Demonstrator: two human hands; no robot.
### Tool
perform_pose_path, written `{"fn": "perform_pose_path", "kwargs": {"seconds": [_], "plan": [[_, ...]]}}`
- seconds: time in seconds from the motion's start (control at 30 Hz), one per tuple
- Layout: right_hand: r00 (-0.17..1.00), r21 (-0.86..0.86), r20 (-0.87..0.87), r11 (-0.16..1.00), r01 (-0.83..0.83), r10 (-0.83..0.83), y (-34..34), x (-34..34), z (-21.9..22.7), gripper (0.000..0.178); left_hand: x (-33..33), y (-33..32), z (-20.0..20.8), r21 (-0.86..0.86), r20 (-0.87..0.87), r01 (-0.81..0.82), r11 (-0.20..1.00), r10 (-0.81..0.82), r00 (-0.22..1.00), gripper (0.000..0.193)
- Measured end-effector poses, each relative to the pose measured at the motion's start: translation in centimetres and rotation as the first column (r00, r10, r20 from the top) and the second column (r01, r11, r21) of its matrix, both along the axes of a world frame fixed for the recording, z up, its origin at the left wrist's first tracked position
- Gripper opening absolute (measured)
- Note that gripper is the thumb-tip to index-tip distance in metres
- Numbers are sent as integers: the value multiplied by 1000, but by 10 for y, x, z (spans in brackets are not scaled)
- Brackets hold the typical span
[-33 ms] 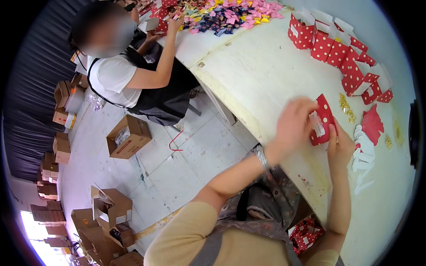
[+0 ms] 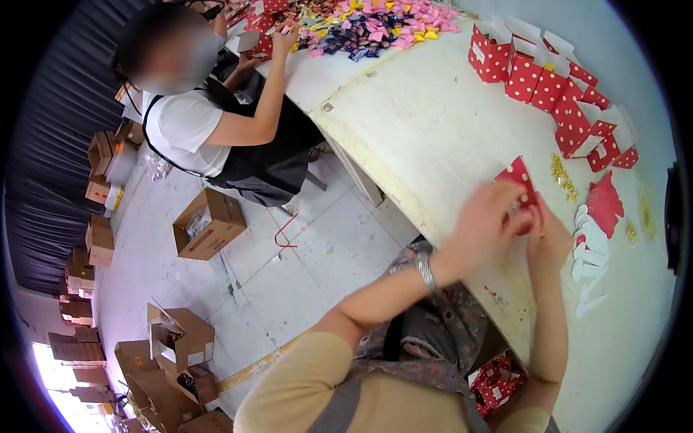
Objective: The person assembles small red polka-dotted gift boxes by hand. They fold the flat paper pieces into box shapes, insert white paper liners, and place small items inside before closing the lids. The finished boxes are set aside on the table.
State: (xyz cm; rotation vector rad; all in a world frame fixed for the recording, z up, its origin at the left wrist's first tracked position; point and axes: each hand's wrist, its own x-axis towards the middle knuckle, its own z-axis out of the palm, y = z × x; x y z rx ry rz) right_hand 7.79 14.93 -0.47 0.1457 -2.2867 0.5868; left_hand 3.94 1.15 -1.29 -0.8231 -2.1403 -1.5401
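Note:
In my right hand (image 2: 550, 242) is a red box with white dots (image 2: 514, 173), held near the table's edge with my thumb and fingers closed on it. My left hand (image 2: 487, 220) lies across the front of the box, its fingers bent at the box's lower part and smeared by motion. Much of the box is hidden behind the two hands. Just right of them are a small heap of gold-coloured pieces (image 2: 561, 177), a red paper-like piece (image 2: 605, 204) and several white strips or tags (image 2: 588, 263).
Open red dotted boxes (image 2: 530, 79) stand in a row at the far right. Colourful wrapped sweets (image 2: 375, 25) are heaped at the far end, by a co-worker (image 2: 188, 130) handling another box. Cartons (image 2: 209, 224) stand on the floor; more red dotted packaging (image 2: 498, 382) lies below the table edge.
My left hand has come down and right over the box front, covering the white patch seen before. The box is slightly turned, and both hands are closer together.

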Motion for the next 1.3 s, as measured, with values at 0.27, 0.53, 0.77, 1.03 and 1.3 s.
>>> {"fn": "perform_pose_path", "kwargs": {"seconds": [0.27,0.53,0.77,1.03,1.3], "plan": [[911,-123,120,917,-380,393,-16,16,2,42,-21,7,2,105,364,29,994,-66,929,20],[833,278,119,824,494,-540,135,124,-8,11,-29,0,8,94,277,130,987,-151,949,15],[662,327,448,799,505,-601,145,191,3,33,-29,-1,5,69,271,119,990,-134,953,22],[740,473,550,875,107,-388,20,232,8,57,-37,-9,5,100,235,160,982,-179,955,19],[992,-918,127,377,122,-11,28,88,42,22,-33,-5,12,213,375,199,957,-268,887,17]]}}
